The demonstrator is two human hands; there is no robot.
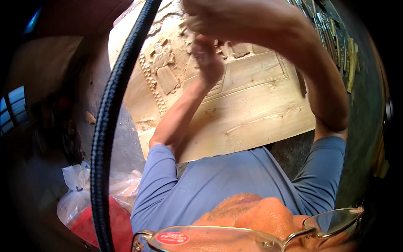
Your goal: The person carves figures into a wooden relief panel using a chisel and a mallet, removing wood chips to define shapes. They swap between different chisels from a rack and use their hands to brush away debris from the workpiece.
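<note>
A pale wooden panel (pixel 268 111) lies before me, its far part carved in relief. A carved figure (pixel 163 56) and a scalloped carved band (pixel 152 84) show to the left of my hands. My left hand (pixel 208 61) is curled closed, low over the carved part. Just beyond and above it, my right hand (pixel 214 19) is also closed, its forearm arching in from the right. Whatever the fingers hold is hidden behind the hands and blurred. The far side of the right hand runs up to the picture's top edge.
Many slender carving tools (pixel 329 35) lie in a row at the far right, beside a wooden handle or mallet (pixel 351 65). A dark braided cable (pixel 109 113) crosses the left side close to the camera. Clear plastic bags (pixel 77 189) and something red (pixel 103 222) are at lower left.
</note>
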